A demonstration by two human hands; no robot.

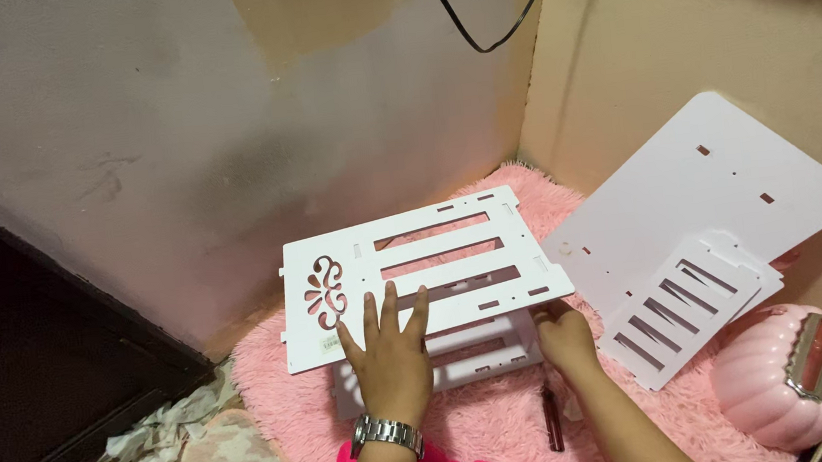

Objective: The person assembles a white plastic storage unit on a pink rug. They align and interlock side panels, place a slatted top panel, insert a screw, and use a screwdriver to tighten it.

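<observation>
A silver wristwatch point(386, 432) sits on the left wrist, nearest the camera. The left hand point(390, 354) lies flat, fingers spread, pressing on the white slotted panel point(415, 271), gripping nothing. The right hand point(563, 332) is curled at that panel's near right edge; whether it pinches the panel or the white piece under it cannot be told. A dark slim tool point(553, 418) lies on the pink fluffy rug point(489, 419) just near of the right hand. Farther right lean a smaller slotted panel point(684, 305) and a large white board point(689, 199).

white slotted panel point(425, 270), lying flat
</observation>
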